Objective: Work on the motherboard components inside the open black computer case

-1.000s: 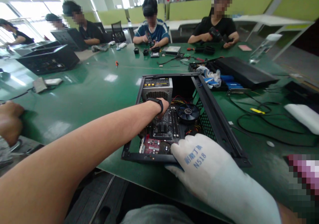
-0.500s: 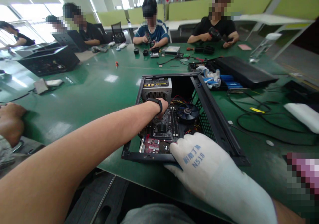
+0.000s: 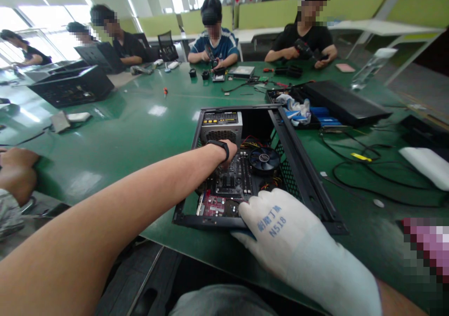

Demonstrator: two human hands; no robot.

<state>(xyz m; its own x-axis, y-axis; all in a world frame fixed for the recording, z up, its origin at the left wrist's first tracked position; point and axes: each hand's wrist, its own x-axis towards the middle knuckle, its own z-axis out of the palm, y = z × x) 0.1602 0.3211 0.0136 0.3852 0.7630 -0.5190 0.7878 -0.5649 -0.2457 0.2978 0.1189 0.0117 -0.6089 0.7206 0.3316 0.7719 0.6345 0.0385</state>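
Note:
An open black computer case [image 3: 305, 166] lies on the green table in front of me. Inside it are a power supply [image 3: 220, 128], a motherboard [image 3: 228, 182], a round black fan [image 3: 264, 159] and a red circuit board [image 3: 213, 204]. My left hand [image 3: 229, 151], bare with a black wristband, reaches into the case beside the power supply; its fingers are hidden. In a white glove, my right hand [image 3: 270, 222] grips the near edge of the case, fingers over the rim and thumb below it.
On the right lie cables [image 3: 365, 180], a white object [image 3: 426, 166] and an open black case holding a glove [image 3: 298, 110]. Another case [image 3: 70, 89] stands at the left. Several people sit around the table [image 3: 133, 119]; a person's arm [image 3: 17, 166] rests at the left edge.
The view has shifted very slightly. Both hands keep their places at the case.

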